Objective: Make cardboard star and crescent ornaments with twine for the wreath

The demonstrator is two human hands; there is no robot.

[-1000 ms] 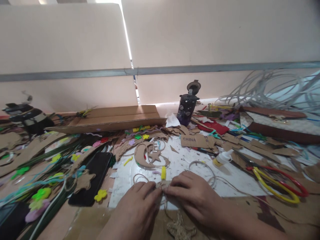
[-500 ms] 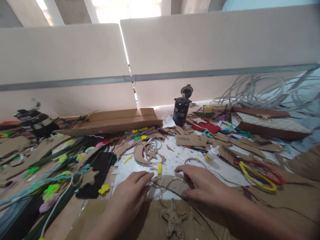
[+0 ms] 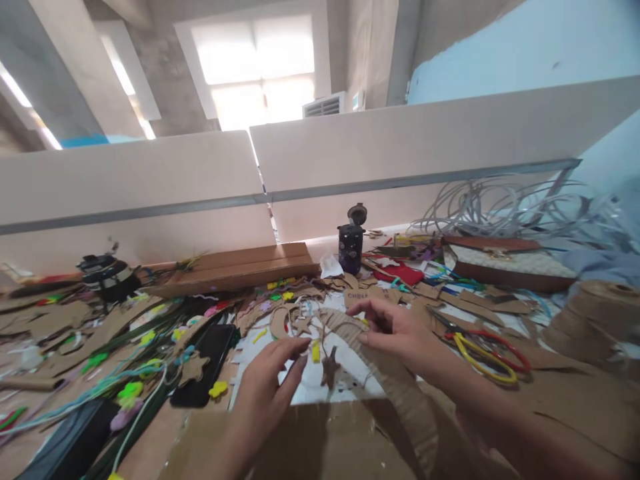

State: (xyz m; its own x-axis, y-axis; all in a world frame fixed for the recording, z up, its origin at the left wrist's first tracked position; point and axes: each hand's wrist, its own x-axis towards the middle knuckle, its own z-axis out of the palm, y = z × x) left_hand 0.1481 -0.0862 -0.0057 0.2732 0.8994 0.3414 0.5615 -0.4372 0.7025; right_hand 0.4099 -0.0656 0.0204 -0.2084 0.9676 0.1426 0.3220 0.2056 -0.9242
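The right hand point(image 3: 400, 333) lifted the twine-wrapped cardboard crescent point(image 3: 395, 380) off the white sheet point(image 3: 350, 373); the twine star point(image 3: 330, 369) rose to dangle above that sheet, beside the left hand point(image 3: 265, 393).

A rough, twine-wrapped cardboard arc point(image 3: 385, 363) is showing matt brown; a twine star point(image 3: 330, 370) is looking coarse, the black phone point(image 3: 205, 363) is gleaming glossy, and plastic hoops point(image 3: 493, 350) are shining smooth.
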